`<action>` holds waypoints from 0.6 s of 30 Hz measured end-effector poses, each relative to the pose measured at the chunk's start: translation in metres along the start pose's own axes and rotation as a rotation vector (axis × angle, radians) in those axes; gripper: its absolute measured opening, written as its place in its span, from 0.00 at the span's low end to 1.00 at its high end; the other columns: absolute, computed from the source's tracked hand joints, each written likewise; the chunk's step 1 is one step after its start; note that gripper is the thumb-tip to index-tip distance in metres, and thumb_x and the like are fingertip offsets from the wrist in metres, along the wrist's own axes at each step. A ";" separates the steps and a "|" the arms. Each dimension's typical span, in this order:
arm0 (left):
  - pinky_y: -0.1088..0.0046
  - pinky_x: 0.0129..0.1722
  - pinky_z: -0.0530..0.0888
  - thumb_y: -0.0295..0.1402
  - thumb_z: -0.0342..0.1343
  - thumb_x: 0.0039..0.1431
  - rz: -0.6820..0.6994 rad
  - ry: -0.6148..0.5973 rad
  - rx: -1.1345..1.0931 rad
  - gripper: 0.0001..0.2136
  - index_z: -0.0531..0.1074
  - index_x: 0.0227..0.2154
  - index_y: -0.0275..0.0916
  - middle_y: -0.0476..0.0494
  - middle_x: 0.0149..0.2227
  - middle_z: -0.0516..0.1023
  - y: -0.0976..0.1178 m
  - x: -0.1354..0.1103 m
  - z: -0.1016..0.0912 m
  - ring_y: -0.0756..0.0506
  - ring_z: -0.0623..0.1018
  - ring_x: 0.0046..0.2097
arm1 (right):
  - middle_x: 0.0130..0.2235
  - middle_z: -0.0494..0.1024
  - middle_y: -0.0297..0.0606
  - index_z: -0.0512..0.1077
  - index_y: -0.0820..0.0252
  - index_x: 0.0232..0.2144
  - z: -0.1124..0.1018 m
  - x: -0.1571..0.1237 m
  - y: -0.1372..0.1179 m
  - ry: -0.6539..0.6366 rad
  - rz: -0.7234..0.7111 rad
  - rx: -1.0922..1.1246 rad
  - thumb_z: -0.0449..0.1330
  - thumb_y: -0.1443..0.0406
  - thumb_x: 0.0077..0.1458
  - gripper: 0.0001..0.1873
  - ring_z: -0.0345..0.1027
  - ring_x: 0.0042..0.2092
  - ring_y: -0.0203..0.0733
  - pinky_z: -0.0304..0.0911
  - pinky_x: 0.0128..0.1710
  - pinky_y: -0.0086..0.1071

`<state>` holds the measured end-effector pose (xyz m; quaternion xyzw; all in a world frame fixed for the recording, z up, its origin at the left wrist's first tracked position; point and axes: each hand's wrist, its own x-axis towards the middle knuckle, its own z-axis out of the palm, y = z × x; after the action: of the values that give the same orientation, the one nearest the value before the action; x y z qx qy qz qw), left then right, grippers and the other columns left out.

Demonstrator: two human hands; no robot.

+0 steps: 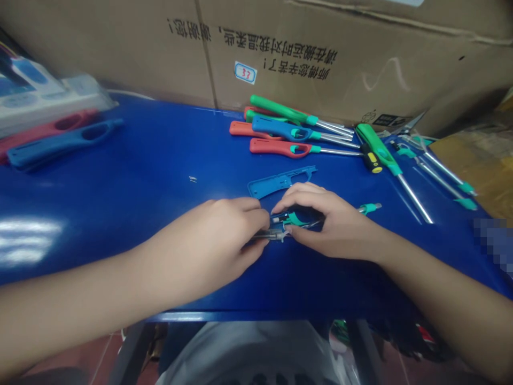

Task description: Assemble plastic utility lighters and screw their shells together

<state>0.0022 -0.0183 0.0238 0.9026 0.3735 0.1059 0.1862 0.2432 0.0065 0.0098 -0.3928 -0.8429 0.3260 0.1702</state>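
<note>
My left hand (220, 230) is closed around the handle end of an open long-nosed gas lighter (295, 218). The fingers of my right hand (339, 222) curl over the lighter's middle and pinch it near the green trigger. Between my hands show parts of its blue shell, a clear piece and a dark inner part; my fingers cover the rest. Its metal tube runs under my right hand to a green tip (371, 208). Just beyond my hands lies a loose blue shell half (268, 185), inner side up. A few tiny screws (193, 179) rest farther left.
Assembled lighters (276, 147) in several colours lie at the back, beside a yellow-black screwdriver (372, 160). Metal tubes with green parts (441, 171) are at right. Blue and red shells (64, 144) lie at left. A large cardboard box (160, 64) stands behind the blue table (100, 214).
</note>
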 end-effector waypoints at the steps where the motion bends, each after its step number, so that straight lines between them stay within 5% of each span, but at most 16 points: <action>1: 0.68 0.34 0.73 0.30 0.57 0.66 -0.001 -0.003 -0.005 0.06 0.78 0.40 0.39 0.47 0.36 0.77 0.000 0.000 0.000 0.45 0.78 0.35 | 0.47 0.76 0.36 0.75 0.53 0.45 -0.001 0.000 0.000 -0.006 0.002 0.006 0.62 0.72 0.55 0.16 0.68 0.52 0.45 0.60 0.57 0.45; 18: 0.69 0.33 0.71 0.31 0.57 0.65 -0.035 -0.033 0.003 0.04 0.78 0.37 0.39 0.48 0.35 0.76 0.000 0.002 0.003 0.46 0.78 0.34 | 0.46 0.77 0.36 0.77 0.54 0.44 0.000 0.002 0.003 -0.016 0.006 0.041 0.62 0.73 0.54 0.16 0.70 0.52 0.44 0.62 0.56 0.41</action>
<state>0.0044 -0.0178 0.0210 0.8978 0.3863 0.0871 0.1926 0.2434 0.0095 0.0082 -0.3894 -0.8360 0.3470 0.1706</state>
